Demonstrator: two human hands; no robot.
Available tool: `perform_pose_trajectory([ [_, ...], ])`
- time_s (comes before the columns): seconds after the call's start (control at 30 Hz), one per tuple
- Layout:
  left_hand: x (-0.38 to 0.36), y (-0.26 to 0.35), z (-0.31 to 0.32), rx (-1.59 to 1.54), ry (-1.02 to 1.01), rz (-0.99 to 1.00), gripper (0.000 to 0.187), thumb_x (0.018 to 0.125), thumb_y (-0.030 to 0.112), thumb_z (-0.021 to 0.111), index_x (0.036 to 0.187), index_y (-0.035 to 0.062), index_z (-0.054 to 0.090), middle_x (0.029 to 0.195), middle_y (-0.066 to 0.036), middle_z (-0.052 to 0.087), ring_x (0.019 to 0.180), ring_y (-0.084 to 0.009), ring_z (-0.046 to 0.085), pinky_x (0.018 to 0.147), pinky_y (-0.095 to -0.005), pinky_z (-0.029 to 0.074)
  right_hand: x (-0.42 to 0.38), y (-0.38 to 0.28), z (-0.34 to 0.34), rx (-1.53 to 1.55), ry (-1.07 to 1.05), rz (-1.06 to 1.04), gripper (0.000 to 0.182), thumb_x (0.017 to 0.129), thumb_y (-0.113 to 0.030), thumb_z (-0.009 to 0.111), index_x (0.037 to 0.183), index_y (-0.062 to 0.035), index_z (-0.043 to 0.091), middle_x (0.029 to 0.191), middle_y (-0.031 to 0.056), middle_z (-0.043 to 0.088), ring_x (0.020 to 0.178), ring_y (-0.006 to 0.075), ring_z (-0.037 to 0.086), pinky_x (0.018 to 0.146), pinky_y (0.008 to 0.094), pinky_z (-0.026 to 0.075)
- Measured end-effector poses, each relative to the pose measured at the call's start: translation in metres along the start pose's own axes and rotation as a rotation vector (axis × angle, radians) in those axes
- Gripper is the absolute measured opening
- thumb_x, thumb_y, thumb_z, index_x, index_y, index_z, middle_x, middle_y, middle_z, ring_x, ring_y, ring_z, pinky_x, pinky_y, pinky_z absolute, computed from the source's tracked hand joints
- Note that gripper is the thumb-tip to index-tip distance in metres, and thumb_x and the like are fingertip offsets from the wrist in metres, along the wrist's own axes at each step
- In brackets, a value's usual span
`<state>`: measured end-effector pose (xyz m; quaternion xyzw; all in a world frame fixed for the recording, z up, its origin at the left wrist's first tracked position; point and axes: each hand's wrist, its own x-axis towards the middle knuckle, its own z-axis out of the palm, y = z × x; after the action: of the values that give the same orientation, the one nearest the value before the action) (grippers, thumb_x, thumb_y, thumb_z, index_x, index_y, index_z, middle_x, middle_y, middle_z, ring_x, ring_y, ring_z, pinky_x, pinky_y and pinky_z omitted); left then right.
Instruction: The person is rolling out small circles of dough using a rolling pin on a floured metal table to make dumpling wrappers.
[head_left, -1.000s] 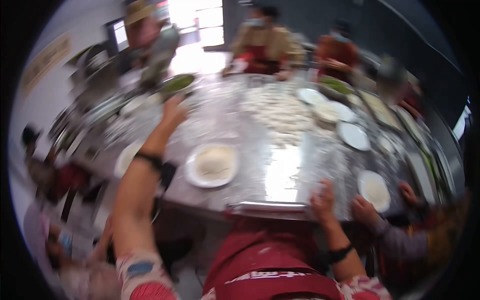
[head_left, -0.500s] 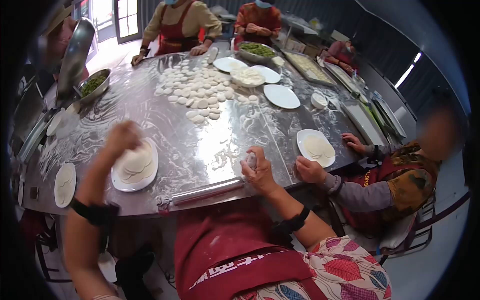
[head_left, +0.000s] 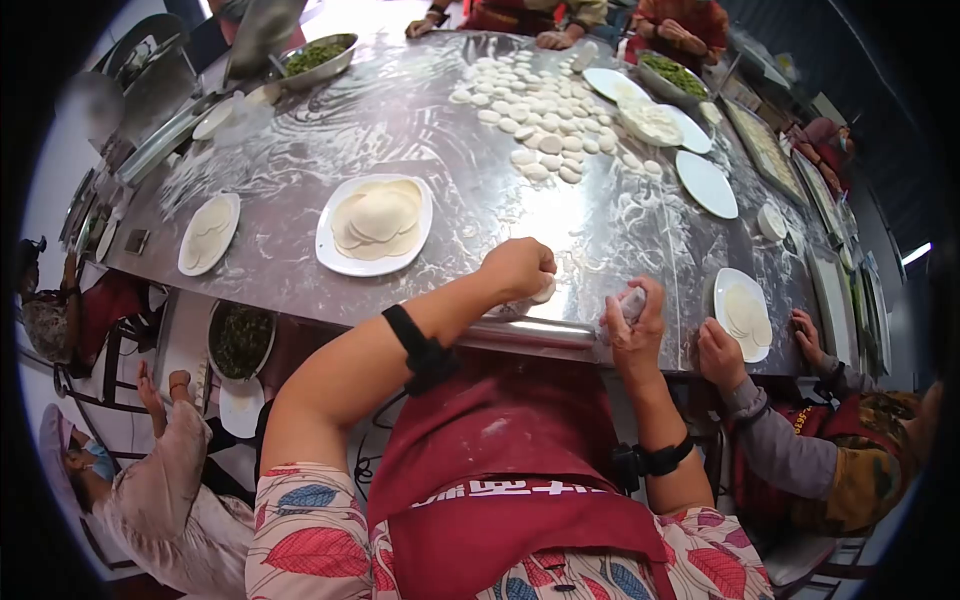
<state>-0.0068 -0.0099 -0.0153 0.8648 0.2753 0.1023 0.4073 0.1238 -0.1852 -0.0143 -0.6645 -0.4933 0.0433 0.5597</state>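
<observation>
My left hand is closed at the front of the steel table, its fingertips pinching a small pale dough disc at the tabletop. To its right, my right hand curls around a pale, floury lump; its full shape is hidden by the fingers. A shiny metal cylinder, like a rolling pin, lies along the near edge between my hands. Left of my left hand stands a square white plate with a stack of thin round dough wrappers.
Many dough discs lie floured at the back. Bowls of green filling stand behind them and far left. Another wrapper plate is at left. A co-worker's hand touches the table beside a plate at right; other people surround the table.
My left hand has come from above the wrapper plate rightward to the front of the table, where it pinches a dough disc. My right hand keeps its grip. The view has turned left and down.
</observation>
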Motion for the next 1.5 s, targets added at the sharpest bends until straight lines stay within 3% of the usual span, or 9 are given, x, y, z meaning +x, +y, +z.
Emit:
perform_pose_trajectory([
  [0.2, -0.006, -0.002, -0.001, 0.144, 0.054, -0.054, 0.019, 0.071, 0.016, 0.070, 0.086, 0.0057, 0.070, 0.080, -0.013, 0.068, 0.073, -0.0260, 0.065, 0.070, -0.0339, 0.050, 0.020, 0.018, 0.009, -0.097, 0.007, -0.010, 0.034, 0.079, -0.002, 0.062, 0.107, -0.0065, 0.043, 0.065, 0.0105, 0.052, 0.052, 0.0180, 0.054, 0.049, 0.0308, 0.043],
  [0.43, 0.003, 0.008, -0.006, 0.197, -0.053, -0.033, 0.017, 0.069, 0.014, 0.069, 0.082, 0.0028, 0.069, 0.076, -0.014, 0.067, 0.069, -0.0258, 0.065, 0.065, -0.0347, 0.049, 0.053, 0.028, 0.024, -0.092, -0.043, 0.004, 0.036, 0.079, -0.005, 0.062, 0.110, -0.0057, 0.043, 0.085, 0.0203, 0.058, 0.068, 0.0401, 0.060, 0.060, 0.0419, 0.047],
  [0.6, -0.016, -0.003, -0.001, 0.007, 0.050, -0.118, 0.015, 0.073, 0.013, 0.063, 0.078, -0.0009, 0.064, 0.070, -0.013, 0.065, 0.066, -0.0213, 0.063, 0.063, -0.0338, 0.049, 0.022, 0.019, 0.008, -0.122, 0.008, -0.047, 0.036, 0.080, -0.006, 0.062, 0.109, -0.0062, 0.043, 0.083, 0.0216, 0.059, 0.069, 0.0385, 0.061, 0.059, 0.0414, 0.047],
  [0.8, -0.004, 0.010, 0.004, 0.199, 0.106, -0.109, 0.018, 0.075, 0.016, 0.062, 0.085, 0.0013, 0.067, 0.077, -0.017, 0.066, 0.073, -0.0302, 0.063, 0.069, -0.0374, 0.049, 0.062, 0.030, 0.031, -0.088, -0.049, 0.035, 0.036, 0.079, -0.006, 0.063, 0.108, -0.0063, 0.042, 0.078, 0.0192, 0.057, 0.064, 0.0370, 0.060, 0.058, 0.0403, 0.046],
  [1.03, 0.001, -0.006, -0.005, 0.091, -0.034, 0.019, 0.014, 0.069, 0.011, 0.063, 0.080, 0.0012, 0.064, 0.075, -0.014, 0.065, 0.072, -0.0259, 0.062, 0.067, -0.0350, 0.048, 0.004, 0.011, 0.000, -0.012, -0.051, 0.116, 0.036, 0.080, -0.007, 0.062, 0.109, -0.0059, 0.041, 0.078, 0.0216, 0.056, 0.067, 0.0388, 0.059, 0.060, 0.0425, 0.046],
  [1.2, 0.001, 0.004, -0.003, 0.140, -0.058, -0.004, 0.016, 0.073, 0.011, 0.062, 0.085, 0.0008, 0.064, 0.078, -0.015, 0.065, 0.073, -0.0243, 0.062, 0.068, -0.0340, 0.048, 0.061, 0.031, 0.030, -0.183, -0.008, -0.130, 0.035, 0.081, -0.008, 0.062, 0.109, -0.0051, 0.041, 0.081, 0.0218, 0.057, 0.069, 0.0404, 0.058, 0.062, 0.0430, 0.046],
  [1.27, 0.010, 0.000, 0.001, 0.172, -0.032, -0.022, 0.018, 0.074, 0.012, 0.063, 0.087, 0.0007, 0.065, 0.079, -0.015, 0.066, 0.074, -0.0243, 0.062, 0.069, -0.0340, 0.048, 0.071, 0.023, 0.035, -0.059, -0.108, 0.071, 0.035, 0.081, -0.008, 0.062, 0.108, -0.0048, 0.041, 0.081, 0.0220, 0.057, 0.069, 0.0398, 0.059, 0.062, 0.0421, 0.046],
  [1.4, 0.003, 0.001, -0.006, 0.134, -0.096, 0.027, 0.016, 0.075, 0.009, 0.063, 0.088, 0.0003, 0.066, 0.079, -0.016, 0.066, 0.072, -0.0229, 0.063, 0.067, -0.0336, 0.049, 0.029, 0.008, 0.008, -0.184, -0.003, -0.100, 0.035, 0.082, -0.006, 0.061, 0.109, -0.0047, 0.040, 0.080, 0.0212, 0.058, 0.069, 0.0372, 0.060, 0.062, 0.0404, 0.047],
  [1.5, 0.002, -0.011, -0.007, -0.005, -0.106, 0.022, 0.016, 0.074, 0.009, 0.064, 0.088, -0.0001, 0.065, 0.079, -0.015, 0.066, 0.072, -0.0222, 0.063, 0.067, -0.0334, 0.049, 0.004, 0.007, -0.002, -0.063, -0.054, 0.097, 0.036, 0.081, -0.006, 0.062, 0.110, -0.0048, 0.040, 0.079, 0.0213, 0.057, 0.069, 0.0382, 0.060, 0.062, 0.0411, 0.046],
])
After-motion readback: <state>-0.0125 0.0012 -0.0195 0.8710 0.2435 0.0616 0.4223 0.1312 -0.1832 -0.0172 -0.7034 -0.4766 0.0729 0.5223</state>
